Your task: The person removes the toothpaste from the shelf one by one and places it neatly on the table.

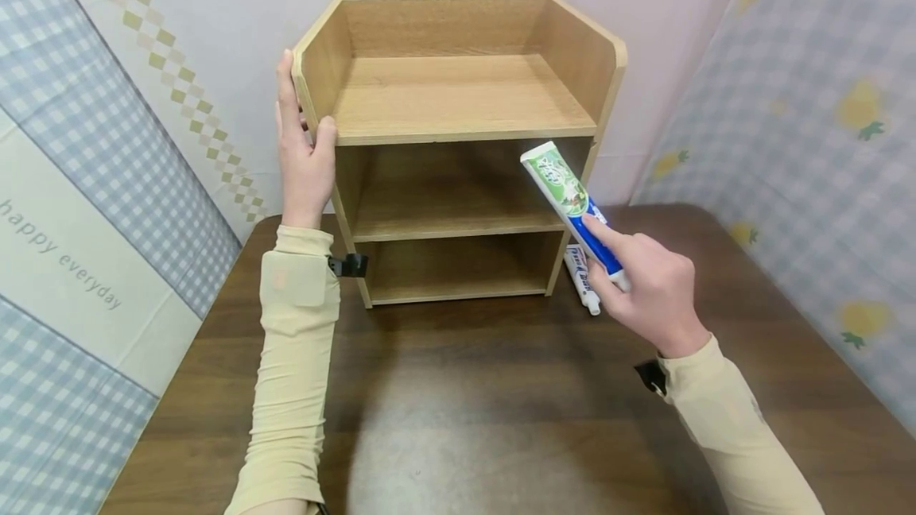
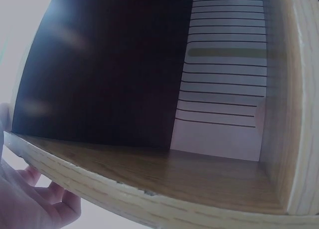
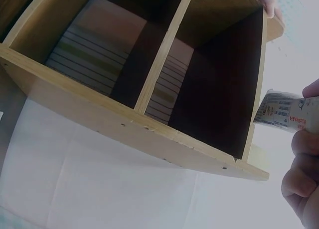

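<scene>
My right hand (image 1: 647,288) holds a green, white and blue toothpaste tube (image 1: 568,195) by its cap end. The tube's flat end points up and left, in front of the shelf's right side. From the right wrist view, the tube's printed back (image 3: 286,111) is visible beside the shelf edge. On the left, my left hand (image 1: 306,157) grips the left side panel of a three-level wooden shelf (image 1: 458,135), thumb at the front and fingers along the outside. A second, white and blue toothpaste tube (image 1: 582,280) lies on the table by the shelf's lower right corner, partly hidden by the right hand.
The shelf stands toward the back of a dark brown wooden table (image 1: 458,404). A pale cloth (image 1: 680,14) hangs behind it. Checked cloth (image 1: 93,86) borders the left, and pineapple-patterned cloth (image 1: 809,157) the right.
</scene>
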### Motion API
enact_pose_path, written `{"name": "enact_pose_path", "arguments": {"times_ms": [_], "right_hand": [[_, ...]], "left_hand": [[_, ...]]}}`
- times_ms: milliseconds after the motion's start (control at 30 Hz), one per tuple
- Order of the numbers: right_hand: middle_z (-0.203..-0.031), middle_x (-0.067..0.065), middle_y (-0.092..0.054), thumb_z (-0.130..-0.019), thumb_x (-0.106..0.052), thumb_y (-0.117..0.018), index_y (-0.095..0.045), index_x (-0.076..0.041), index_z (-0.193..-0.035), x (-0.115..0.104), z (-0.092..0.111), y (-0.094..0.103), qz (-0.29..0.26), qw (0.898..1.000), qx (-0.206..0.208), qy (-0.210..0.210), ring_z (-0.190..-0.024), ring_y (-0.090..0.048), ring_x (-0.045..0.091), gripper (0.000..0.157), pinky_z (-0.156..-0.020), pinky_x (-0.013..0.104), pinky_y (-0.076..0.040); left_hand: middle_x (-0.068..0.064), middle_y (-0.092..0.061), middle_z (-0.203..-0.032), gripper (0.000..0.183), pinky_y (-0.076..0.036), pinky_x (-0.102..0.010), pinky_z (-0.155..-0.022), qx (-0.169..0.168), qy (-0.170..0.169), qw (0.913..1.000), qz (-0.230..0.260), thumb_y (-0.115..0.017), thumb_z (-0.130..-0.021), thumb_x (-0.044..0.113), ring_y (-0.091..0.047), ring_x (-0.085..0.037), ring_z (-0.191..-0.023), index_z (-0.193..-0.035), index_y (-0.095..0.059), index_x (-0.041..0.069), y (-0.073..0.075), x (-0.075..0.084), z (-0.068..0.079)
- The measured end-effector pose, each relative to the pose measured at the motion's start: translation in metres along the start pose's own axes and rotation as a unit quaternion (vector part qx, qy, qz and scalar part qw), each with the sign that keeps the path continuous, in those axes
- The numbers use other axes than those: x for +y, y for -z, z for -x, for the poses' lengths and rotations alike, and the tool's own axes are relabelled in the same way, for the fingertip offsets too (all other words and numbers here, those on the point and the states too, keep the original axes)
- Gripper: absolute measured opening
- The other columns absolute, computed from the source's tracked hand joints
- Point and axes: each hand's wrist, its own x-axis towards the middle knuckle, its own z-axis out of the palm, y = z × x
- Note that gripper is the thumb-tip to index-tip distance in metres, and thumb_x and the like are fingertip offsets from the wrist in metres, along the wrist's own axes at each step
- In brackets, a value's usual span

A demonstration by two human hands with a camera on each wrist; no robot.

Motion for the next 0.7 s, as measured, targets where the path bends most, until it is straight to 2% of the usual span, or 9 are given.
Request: {"name": "enact_pose_path", "arguments": {"times_ms": [267,533,700], "right_hand": [[-0.064,0.013,-0.064,-0.087,-0.034,-0.049,-0.071,-0.014,-0.118,0.002,0.011,0.008,0.017,1.000,0.016,-0.010,-0.048,-0.048,0.018,0.043,-0.039,0.030,-0.027],[-0.054,0.009,-0.056,-0.086,-0.038,-0.051,-0.075,-0.011,-0.108,0.011,0.035,0.013,0.011,0.999,0.038,-0.026,-0.044,-0.046,0.018,0.043,-0.040,0.029,-0.025],[-0.055,0.010,-0.057,-0.088,-0.041,-0.050,-0.075,-0.009,-0.107,0.016,0.047,0.019,0.008,0.999,0.044,-0.031,-0.044,-0.045,0.018,0.044,-0.041,0.028,-0.025]], "left_hand": [[0.007,-0.035,-0.150,0.073,-0.043,-0.027,-0.082,0.003,-0.008,0.9999,-0.013,-0.043,-0.090,0.008,-0.047,-0.011,-0.110,-0.154,-0.021,0.034,0.002,-0.019,-0.006],[0.007,-0.035,-0.149,0.072,-0.044,-0.027,-0.081,0.005,-0.014,0.9998,-0.017,-0.044,-0.090,0.009,-0.047,-0.011,-0.109,-0.154,-0.021,0.034,0.002,-0.019,-0.007],[0.007,-0.036,-0.148,0.072,-0.044,-0.028,-0.082,0.007,-0.012,0.9997,-0.018,-0.044,-0.089,0.010,-0.047,-0.012,-0.107,-0.154,-0.021,0.034,0.002,-0.019,-0.007]]}}
